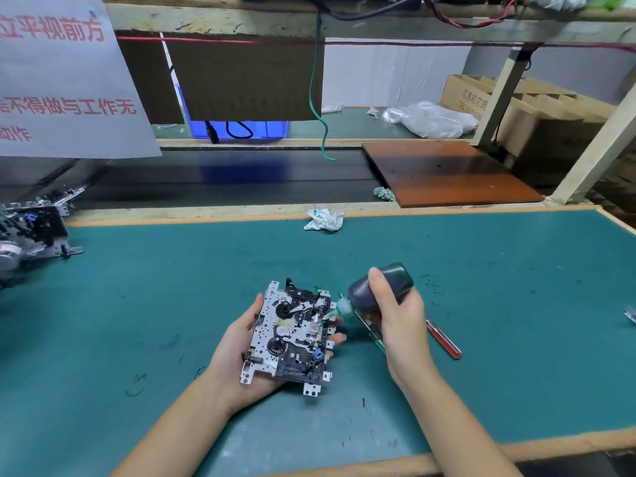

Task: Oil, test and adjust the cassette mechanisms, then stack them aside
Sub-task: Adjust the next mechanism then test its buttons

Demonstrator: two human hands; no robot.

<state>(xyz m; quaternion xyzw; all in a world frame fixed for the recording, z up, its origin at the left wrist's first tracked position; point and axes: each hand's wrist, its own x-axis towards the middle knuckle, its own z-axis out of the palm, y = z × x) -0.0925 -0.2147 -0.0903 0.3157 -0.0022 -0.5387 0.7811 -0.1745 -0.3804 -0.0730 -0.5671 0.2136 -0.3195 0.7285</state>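
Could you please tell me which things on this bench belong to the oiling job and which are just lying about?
In use:
- cassette mechanism, held in the left hand
- oil bottle, gripped by the right hand, nozzle at the mechanism
- mechanisms piled at far left

Lying about:
- crumpled tissue
- red-handled screwdriver
- brown board
- cardboard boxes

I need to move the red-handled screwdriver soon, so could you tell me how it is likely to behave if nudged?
The red-handled screwdriver lies flat on the green mat; its rounded handle suggests it may roll sideways. It looks rigid and slim, so probably light. The glossy handle could be slippery.
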